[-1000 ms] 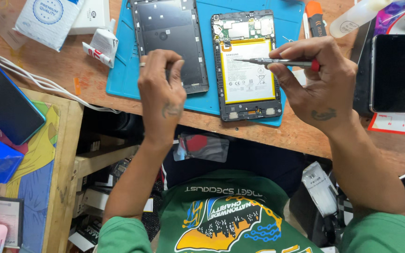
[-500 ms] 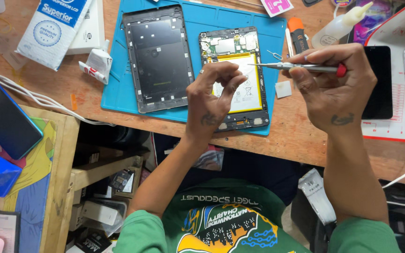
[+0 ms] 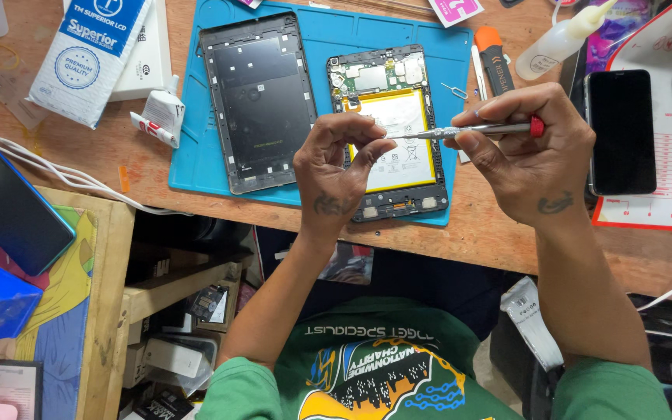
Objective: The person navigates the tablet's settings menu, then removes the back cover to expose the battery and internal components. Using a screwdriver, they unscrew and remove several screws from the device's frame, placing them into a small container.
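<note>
We see the right hand (image 3: 534,155) closed around a slim screwdriver (image 3: 468,131) with a red end cap, held level above the opened tablet (image 3: 398,167). The left hand (image 3: 336,167) pinches its fingers (image 3: 371,148) shut at the screwdriver's tip. The tablet lies on the blue mat (image 3: 320,47) on the worktop (image 3: 491,233), beside its removed back cover (image 3: 258,101).

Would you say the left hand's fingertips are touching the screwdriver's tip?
Touching: the head view shows the left hand pinching the tip of the screwdriver.
</note>
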